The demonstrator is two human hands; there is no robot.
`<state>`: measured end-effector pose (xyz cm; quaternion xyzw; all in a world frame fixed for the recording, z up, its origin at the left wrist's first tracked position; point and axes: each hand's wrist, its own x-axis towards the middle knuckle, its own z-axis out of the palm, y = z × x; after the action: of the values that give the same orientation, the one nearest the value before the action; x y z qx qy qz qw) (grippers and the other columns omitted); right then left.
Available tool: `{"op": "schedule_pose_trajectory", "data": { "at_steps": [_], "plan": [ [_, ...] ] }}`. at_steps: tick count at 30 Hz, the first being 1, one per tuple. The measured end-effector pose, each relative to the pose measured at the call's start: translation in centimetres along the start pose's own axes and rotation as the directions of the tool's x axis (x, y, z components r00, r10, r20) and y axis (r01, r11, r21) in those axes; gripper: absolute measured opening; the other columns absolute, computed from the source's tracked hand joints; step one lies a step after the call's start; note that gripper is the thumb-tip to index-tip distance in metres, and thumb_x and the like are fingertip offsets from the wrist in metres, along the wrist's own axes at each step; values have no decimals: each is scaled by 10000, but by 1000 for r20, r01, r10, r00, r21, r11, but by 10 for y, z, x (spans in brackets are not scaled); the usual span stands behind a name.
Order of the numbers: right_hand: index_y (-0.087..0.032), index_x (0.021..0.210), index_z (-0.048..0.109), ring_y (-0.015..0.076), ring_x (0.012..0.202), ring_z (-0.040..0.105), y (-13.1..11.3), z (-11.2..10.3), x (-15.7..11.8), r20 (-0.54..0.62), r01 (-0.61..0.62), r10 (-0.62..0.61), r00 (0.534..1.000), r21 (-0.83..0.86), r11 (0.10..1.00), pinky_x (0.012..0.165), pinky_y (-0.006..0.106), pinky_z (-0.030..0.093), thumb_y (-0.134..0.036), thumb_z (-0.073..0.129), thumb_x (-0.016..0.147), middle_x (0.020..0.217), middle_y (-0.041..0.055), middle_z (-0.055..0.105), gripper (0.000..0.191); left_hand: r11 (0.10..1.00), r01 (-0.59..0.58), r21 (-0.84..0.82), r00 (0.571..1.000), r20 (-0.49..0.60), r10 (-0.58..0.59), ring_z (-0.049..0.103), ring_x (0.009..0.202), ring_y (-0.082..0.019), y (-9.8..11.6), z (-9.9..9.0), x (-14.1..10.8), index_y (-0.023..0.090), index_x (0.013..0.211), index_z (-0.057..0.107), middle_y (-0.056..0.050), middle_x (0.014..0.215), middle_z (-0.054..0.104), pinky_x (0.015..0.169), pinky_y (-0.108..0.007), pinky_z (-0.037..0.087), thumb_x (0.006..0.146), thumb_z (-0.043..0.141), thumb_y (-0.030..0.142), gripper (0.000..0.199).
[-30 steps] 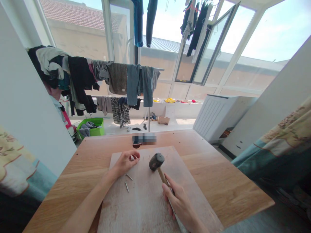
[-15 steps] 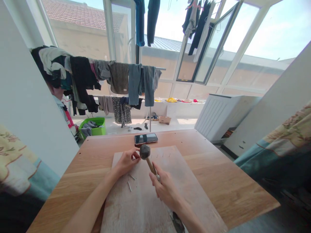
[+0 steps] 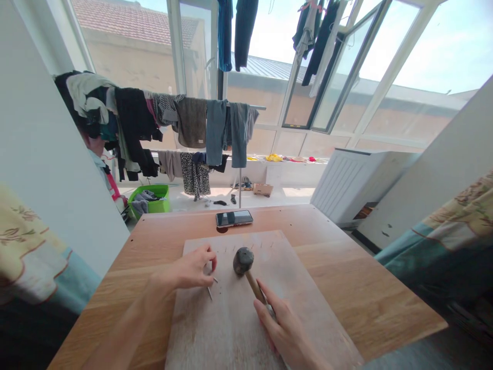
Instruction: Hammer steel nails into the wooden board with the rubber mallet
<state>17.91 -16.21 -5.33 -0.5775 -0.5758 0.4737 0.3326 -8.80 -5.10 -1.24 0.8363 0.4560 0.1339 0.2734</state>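
My right hand point(image 3: 283, 321) is wrapped round the wooden handle of a hammer point(image 3: 243, 261), whose dark, rounded head is held up over a worn wooden board point(image 3: 239, 329). On the board's left side, my left hand point(image 3: 194, 270) hovers with its thumb and curled fingers apart, and I see nothing between them. Just under its fingertips lie two loose nails, one nail point(image 3: 210, 293) partly below the thumb and another nail point(image 3: 215, 280) beside it. A row of several thin nails point(image 3: 252, 246) stands upright along the board's far edge, part of it behind the hammer head.
Beneath the board is a wooden table point(image 3: 331, 241). A phone point(image 3: 234, 218) lies past the board's far edge, by a dark round hole point(image 3: 222, 229). Beyond stand a laundry rack point(image 3: 256, 107), a green tub point(image 3: 159, 205) and a white ribbed cabinet point(image 3: 339, 180). Curtains hang at both sides.
My left hand has drawn back from the nail row toward the loose nails, its fingers opening. The hammer has come down and to the right in my right hand.
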Motion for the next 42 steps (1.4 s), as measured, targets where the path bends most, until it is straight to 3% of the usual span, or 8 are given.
{"op": "schedule_pose_trajectory", "data": {
  "at_steps": [4, 10, 14, 21, 24, 27, 33, 42],
  "plan": [
    [-110, 1508, 438, 124, 355, 396, 0, 3, 1, 22, -55, 54, 998, 56, 997, 309, 209, 361, -584, 479, 918, 472, -60, 441, 757, 1000, -20, 9, 998, 53, 20, 595, 805, -166, 8, -2, -11, 202, 741, 628, -31, 1039, 580, 745, -270, 451, 700, 592, 169, 64],
    [-97, 1503, 427, 107, 349, 417, 1, 5, 3, 9, -33, 32, 999, 94, 995, 305, 192, 360, -565, 475, 921, 515, -69, 435, 748, 993, 46, 107, 999, 2, -47, 600, 796, -196, 3, -2, -4, 195, 780, 626, -21, 829, 636, 695, -270, 422, 710, 561, 153, 104],
    [-89, 1515, 399, 90, 347, 401, 3, 4, 3, 16, -45, 44, 999, 121, 992, 298, 183, 352, -568, 478, 911, 553, -67, 451, 775, 985, 22, 173, 1000, 1, -23, 611, 838, -185, 1, -3, -3, 189, 843, 631, -42, 1006, 616, 744, -270, 441, 727, 574, 189, 129],
    [-88, 1517, 396, 89, 354, 429, 2, 5, 3, 21, -50, 47, 999, 117, 992, 289, 175, 358, -537, 465, 920, 573, -70, 443, 750, 946, 77, 316, 997, -23, -73, 614, 845, -218, 4, 0, 0, 186, 911, 591, -66, 1008, 601, 728, -306, 438, 764, 524, 193, 161],
    [-93, 1509, 412, 84, 349, 415, 3, 5, 4, 21, -46, 44, 999, 107, 993, 287, 171, 354, -532, 464, 925, 563, -73, 441, 733, 924, 121, 363, 993, -39, -114, 607, 790, -203, 8, -2, 0, 188, 831, 588, -65, 1010, 598, 686, -302, 418, 761, 530, 193, 90],
    [-99, 1520, 400, 86, 345, 411, 4, 5, 5, 22, -38, 36, 999, 102, 994, 292, 173, 361, -539, 465, 927, 547, -77, 434, 741, 931, 99, 352, 995, -31, -95, 591, 739, -178, 8, -5, 2, 191, 740, 563, -48, 948, 611, 666, -287, 399, 763, 514, 158, 63],
    [-95, 1516, 407, 83, 339, 401, 1, 4, 4, 32, -32, 29, 999, 109, 993, 291, 174, 353, -556, 471, 919, 543, -71, 447, 756, 971, 110, 211, 992, -81, -95, 589, 720, -174, -1, -7, 10, 194, 814, 571, -4, 764, 626, 658, -258, 395, 775, 509, 131, 97],
    [-111, 1490, 454, 85, 336, 405, 1, 4, 4, 30, -53, 49, 998, 148, 988, 288, 185, 351, -547, 491, 906, 566, -64, 444, 730, 950, 47, 309, 995, -96, -18, 661, 861, -215, -3, -6, 20, 198, 908, 687, -55, 954, 662, 768, -293, 449, 882, 500, 157, 193]
  ]
}}
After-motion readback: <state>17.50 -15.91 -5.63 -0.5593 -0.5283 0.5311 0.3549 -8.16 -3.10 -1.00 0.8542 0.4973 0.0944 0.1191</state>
